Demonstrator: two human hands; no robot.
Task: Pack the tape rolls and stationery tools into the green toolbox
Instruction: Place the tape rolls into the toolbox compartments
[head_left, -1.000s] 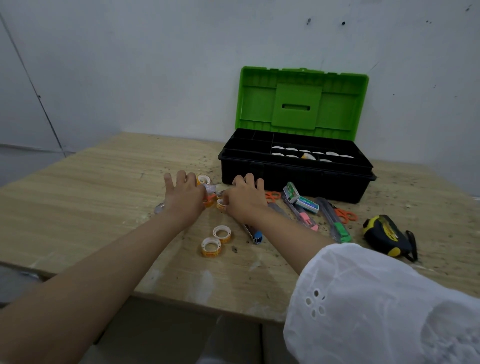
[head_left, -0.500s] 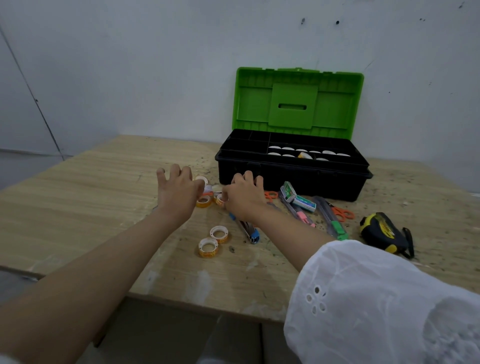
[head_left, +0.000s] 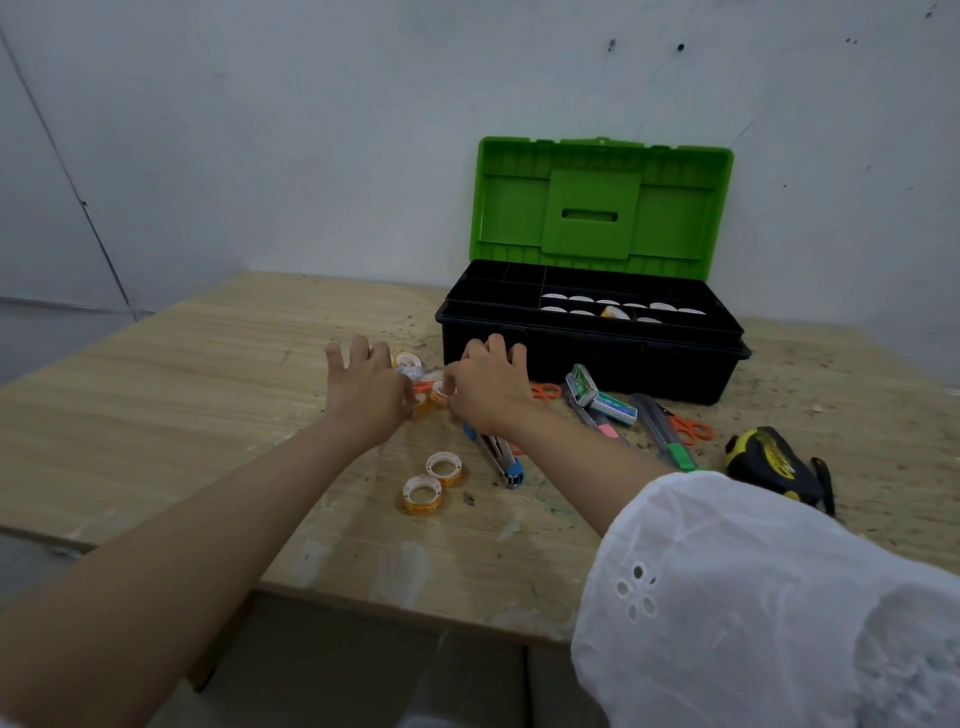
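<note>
A person's two bare hands reach side by side over a wooden bench (head_left: 156, 415), close together but not touching. The left hand (head_left: 366, 395) has its fingers spread and relaxed above a cluster of tape rolls (head_left: 408, 361). The right hand (head_left: 488, 387), fingers curled, seems to pinch a small roll (head_left: 440, 393) at its thumb, though the grip is partly hidden. Two loose rolls (head_left: 422, 493) lie nearer the person, apart from both hands. Just behind the right hand stands the toolbox (head_left: 600, 208), green lid upright, with white discs (head_left: 608, 302) in its black tray. A cutter (head_left: 667, 436), orange scissors (head_left: 688, 430) and a tape measure (head_left: 769, 460) lie to the right.
</note>
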